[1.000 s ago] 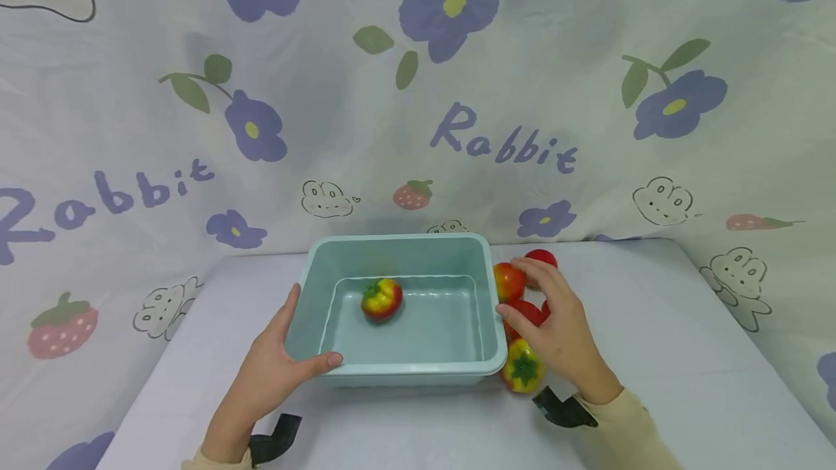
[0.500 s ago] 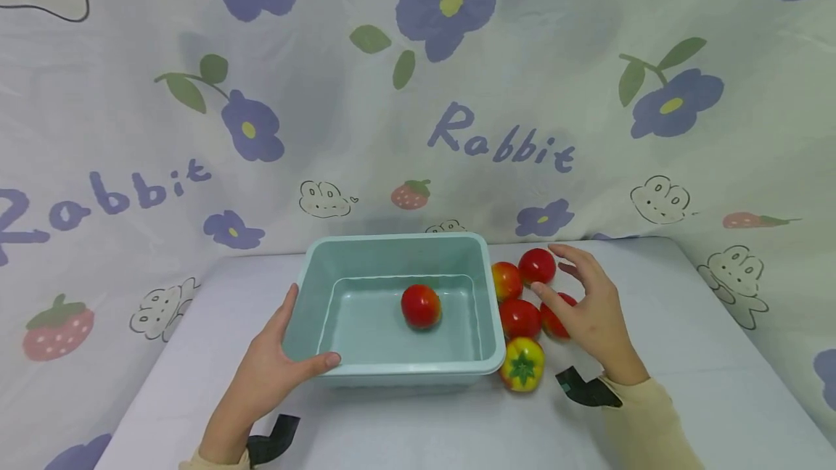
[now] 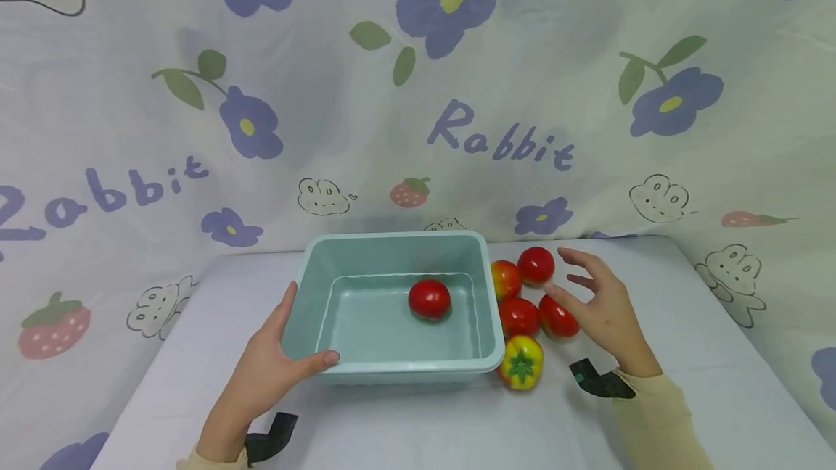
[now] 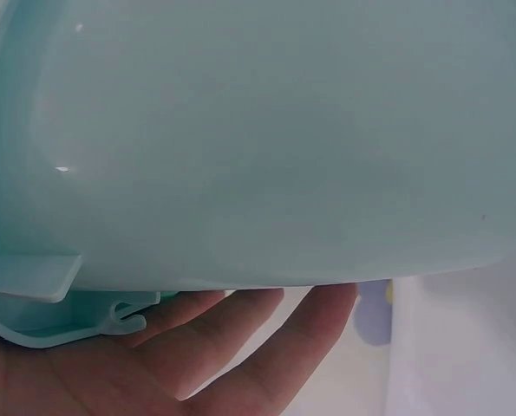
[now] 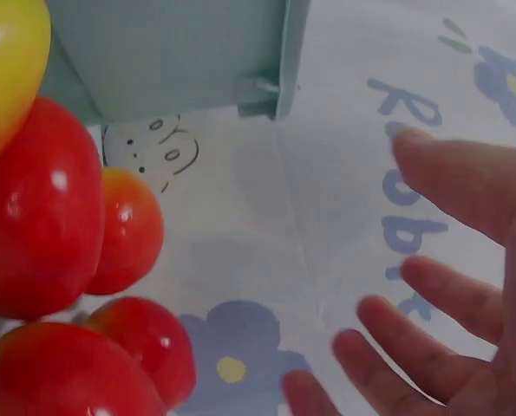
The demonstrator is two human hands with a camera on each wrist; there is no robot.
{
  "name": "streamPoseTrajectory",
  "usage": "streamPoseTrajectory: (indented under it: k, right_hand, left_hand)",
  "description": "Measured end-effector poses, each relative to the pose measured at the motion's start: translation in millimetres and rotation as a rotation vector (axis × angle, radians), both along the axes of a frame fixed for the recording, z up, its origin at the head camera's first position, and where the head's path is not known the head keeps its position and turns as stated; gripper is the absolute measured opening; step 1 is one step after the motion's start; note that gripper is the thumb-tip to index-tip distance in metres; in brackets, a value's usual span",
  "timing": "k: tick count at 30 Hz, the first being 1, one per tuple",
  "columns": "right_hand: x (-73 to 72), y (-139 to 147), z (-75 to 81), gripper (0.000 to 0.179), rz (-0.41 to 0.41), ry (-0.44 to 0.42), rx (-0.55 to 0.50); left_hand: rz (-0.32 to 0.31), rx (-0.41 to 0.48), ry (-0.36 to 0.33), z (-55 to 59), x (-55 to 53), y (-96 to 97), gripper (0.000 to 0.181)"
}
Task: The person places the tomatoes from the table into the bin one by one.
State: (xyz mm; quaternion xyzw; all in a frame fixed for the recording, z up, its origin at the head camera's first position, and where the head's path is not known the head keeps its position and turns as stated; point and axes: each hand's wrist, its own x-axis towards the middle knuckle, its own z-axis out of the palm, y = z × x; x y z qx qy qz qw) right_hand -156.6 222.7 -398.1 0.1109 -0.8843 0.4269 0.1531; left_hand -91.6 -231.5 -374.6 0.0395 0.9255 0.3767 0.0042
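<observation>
My left hand (image 3: 264,368) grips the near left corner of a pale green plastic basin (image 3: 398,367), thumb over the front rim. In the left wrist view its fingers (image 4: 266,368) lie along the basin's outside wall. Inside the basin a glossy red tomato (image 3: 429,299) lies right of the middle. My right hand (image 3: 607,314) is held empty to the right of the loose tomatoes, fingers spread and loosely bent. Nearest to it are a red tomato (image 3: 558,316) below the thumb and another red tomato (image 3: 536,265) left of the fingertips.
Along the basin's right side lie a red-orange tomato (image 3: 506,280), a red tomato (image 3: 520,318) and a yellow tomato (image 3: 522,363) with a green star-shaped top. A white cloth covers the table (image 3: 418,426). A printed curtain (image 3: 366,129) hangs behind it.
The tomato in the basin has rolled to the right, its yellow-green top turning out of sight. My right hand has moved right, away from the basin's edge. My left hand keeps its grip.
</observation>
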Motion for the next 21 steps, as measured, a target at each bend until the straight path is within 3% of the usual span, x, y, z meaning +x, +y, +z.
streamPoseTrajectory:
  k: [4, 12, 21]
  right_hand:
    - [-2.0, 4.7, -3.2, 0.066, 0.039, -0.076, 0.039]
    - [-9.0, 16.0, -13.5, 0.066, 0.089, -0.131, 0.038]
    - [-11.1, 25.1, -21.9, 0.07, 0.102, -0.268, 0.07]
  left_hand:
    - [-0.005, 0.001, 0.007, 0.1, -0.3, -0.6, 0.111]
    - [0.004, 0.007, -0.014, -0.4, 0.2, -1.3, 0.111]
    - [0.0, 0.011, -0.007, -0.8, -0.2, -0.9, 0.11]
